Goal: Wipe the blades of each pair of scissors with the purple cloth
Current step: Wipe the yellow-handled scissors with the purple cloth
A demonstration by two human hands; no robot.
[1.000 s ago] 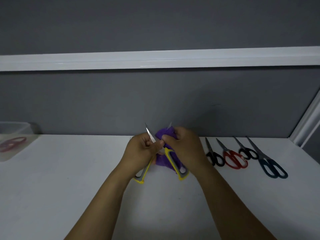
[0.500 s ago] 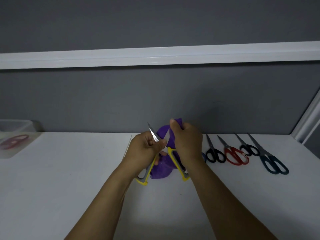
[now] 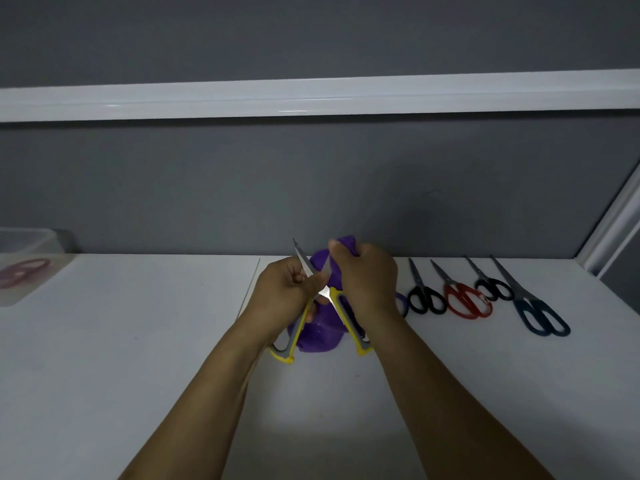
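Observation:
Above the white table I hold a pair of yellow-and-grey scissors (image 3: 341, 308), spread wide open. My left hand (image 3: 284, 294) grips them near the pivot, and one bare blade sticks up past my thumb. My right hand (image 3: 367, 275) pinches the purple cloth (image 3: 320, 332) around the other blade, up near its tip, which the cloth hides. The rest of the cloth hangs down between the two handles.
Several more scissors lie in a row to the right: black (image 3: 424, 296), red (image 3: 465, 299), small black (image 3: 491, 285), dark blue (image 3: 536, 311), and a blue handle (image 3: 401, 304) peeks out behind my right wrist. A clear box (image 3: 20, 268) with a reddish pair stands far left.
My right hand has slid the cloth up along the right blade toward its tip, covering the tip. The left hand has stayed in place on the scissors.

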